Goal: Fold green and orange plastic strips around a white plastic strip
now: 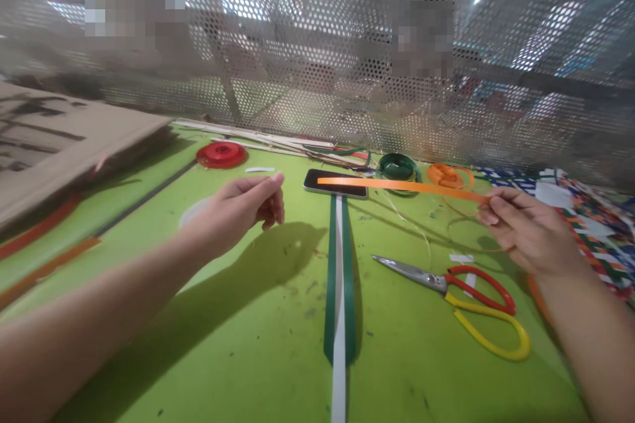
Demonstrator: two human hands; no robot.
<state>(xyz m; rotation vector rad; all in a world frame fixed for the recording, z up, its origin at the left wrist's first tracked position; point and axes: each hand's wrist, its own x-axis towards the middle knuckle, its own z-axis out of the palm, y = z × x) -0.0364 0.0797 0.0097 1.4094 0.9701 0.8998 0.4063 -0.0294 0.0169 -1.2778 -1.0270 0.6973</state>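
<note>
An orange strip is pinched at its right end by my right hand; its free end reaches left over a dark phone. My left hand hovers left of the phone, fingers curled and thumb against the index finger; whether anything is between them is too small to tell. Below the phone, two green strips with a white strip between them run toward me. Scissors with one red and one yellow handle lie on the green table, left of my right forearm.
Behind lie a red roll, a green roll, an orange roll and thin pale sticks. Cardboard covers the back left. Woven coloured strips are at right. A perforated metal panel stands behind the table.
</note>
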